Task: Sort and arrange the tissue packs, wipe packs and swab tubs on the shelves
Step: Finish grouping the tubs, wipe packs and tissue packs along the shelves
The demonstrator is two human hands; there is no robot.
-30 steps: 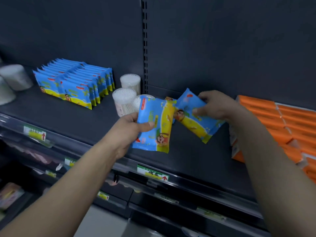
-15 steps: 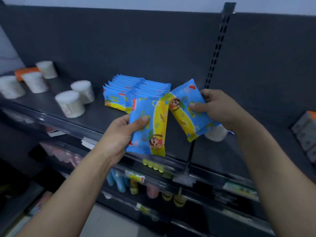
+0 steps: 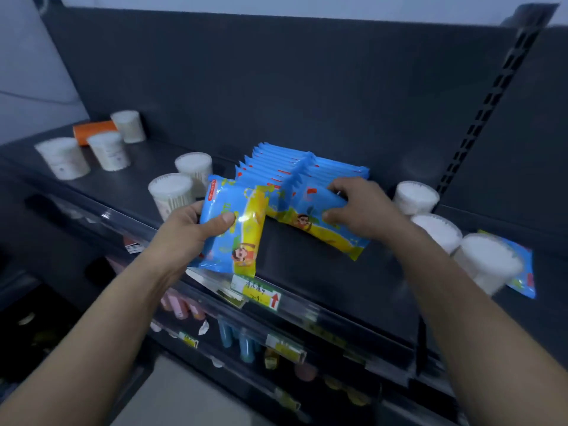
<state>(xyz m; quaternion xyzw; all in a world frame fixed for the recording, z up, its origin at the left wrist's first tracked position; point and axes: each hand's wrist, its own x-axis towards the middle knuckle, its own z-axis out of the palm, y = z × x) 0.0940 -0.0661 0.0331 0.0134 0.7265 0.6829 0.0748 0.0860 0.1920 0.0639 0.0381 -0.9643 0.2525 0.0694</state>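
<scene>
the sort is judged partly done: a row point(image 3: 295, 167) of wipe packs is lined up on the shelf point(image 3: 307, 272), but tubs point(image 3: 170, 192) are scattered left and right of it and a stray pack point(image 3: 522, 272) is seen by a tub to its right. a left pack point(image 3: 236, 235) is gripped by the left hand point(image 3: 184, 238) just front-left of the row; a right pack point(image 3: 313, 222) is pinched by the right hand point(image 3: 365, 210) against the row's front.

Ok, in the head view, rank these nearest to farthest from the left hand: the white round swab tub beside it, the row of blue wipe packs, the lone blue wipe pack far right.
1. White round swab tub: just behind the left hand.
2. Row of blue wipe packs: mid-shelf, rightward.
3. Lone blue wipe pack: far right.
</scene>
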